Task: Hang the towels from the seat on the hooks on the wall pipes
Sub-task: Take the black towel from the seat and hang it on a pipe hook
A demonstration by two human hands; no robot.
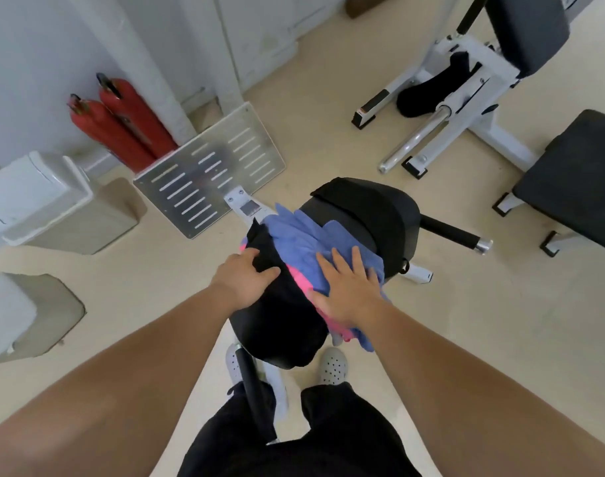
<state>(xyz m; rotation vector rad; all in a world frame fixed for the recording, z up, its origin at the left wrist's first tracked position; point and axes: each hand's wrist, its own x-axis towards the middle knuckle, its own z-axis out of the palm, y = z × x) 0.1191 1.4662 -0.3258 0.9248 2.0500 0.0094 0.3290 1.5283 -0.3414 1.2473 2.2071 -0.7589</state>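
A pile of towels lies on the black padded seat (373,211) of a gym machine in front of me. A blue towel (301,235) is on top at the right, a pink towel (302,282) shows beneath it, and a black towel (280,311) covers the near left part. My left hand (247,278) grips a fold of the black towel, thumb over the cloth. My right hand (349,287) rests flat with fingers spread on the blue and pink towels. No hooks are visible; a white wall pipe (149,63) runs up at the back left.
Two red fire extinguishers (122,122) lean against the wall at left. A slotted metal footplate (211,170) stands ahead of the seat. White boxes (36,191) sit at far left. A white-framed bench machine (466,87) and another black pad (576,180) stand at right. My feet are below the seat.
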